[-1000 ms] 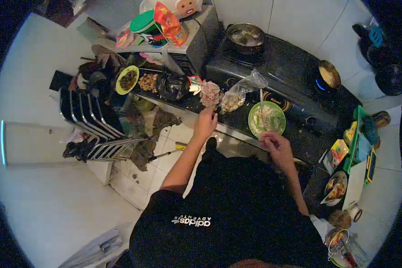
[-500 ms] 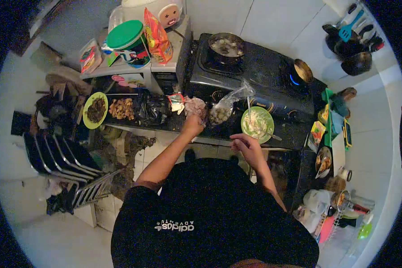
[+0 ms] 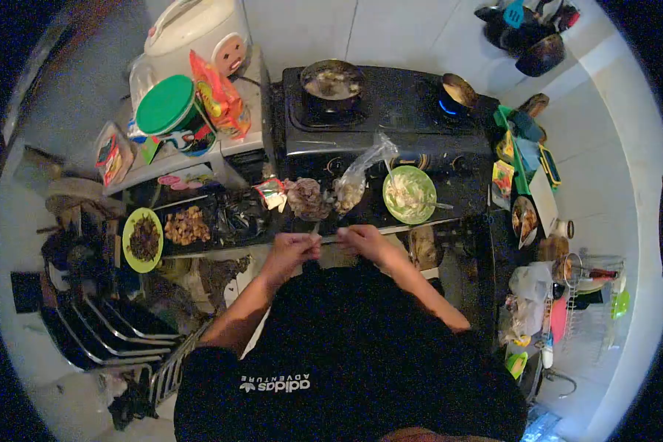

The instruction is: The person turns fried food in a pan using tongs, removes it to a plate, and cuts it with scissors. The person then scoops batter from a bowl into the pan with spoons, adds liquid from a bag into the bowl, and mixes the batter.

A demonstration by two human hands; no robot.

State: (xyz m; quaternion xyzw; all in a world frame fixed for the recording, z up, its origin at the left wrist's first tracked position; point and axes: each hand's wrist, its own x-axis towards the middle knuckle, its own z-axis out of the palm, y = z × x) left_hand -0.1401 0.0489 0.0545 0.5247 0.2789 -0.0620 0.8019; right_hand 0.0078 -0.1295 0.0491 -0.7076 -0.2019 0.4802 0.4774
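Both hands are close together in front of the counter edge. My left hand [image 3: 295, 249] is closed in a pinch on a small pale thing that I cannot make out. Just to its right, my right hand [image 3: 364, 241] has its fingers pressed together, and what they hold, if anything, is too small to tell. Beyond them on the counter lie a crumpled pinkish bag [image 3: 307, 199] and a clear plastic bag [image 3: 351, 190] with pale pieces inside. A green bowl [image 3: 409, 194] of whitish mixture with utensils stands to the right.
A pot [image 3: 333, 82] and a small pan [image 3: 458, 91] over a blue flame are on the black stove [image 3: 390, 103]. Leftward are a black bag [image 3: 239, 218], brown chunks [image 3: 187, 226] and a green plate [image 3: 143, 240]. A green-lidded tub [image 3: 166, 107] stands behind.
My left hand has drawn back from the pinkish bag to the counter's front edge. My right hand has moved in beside it. The camera view has shifted.
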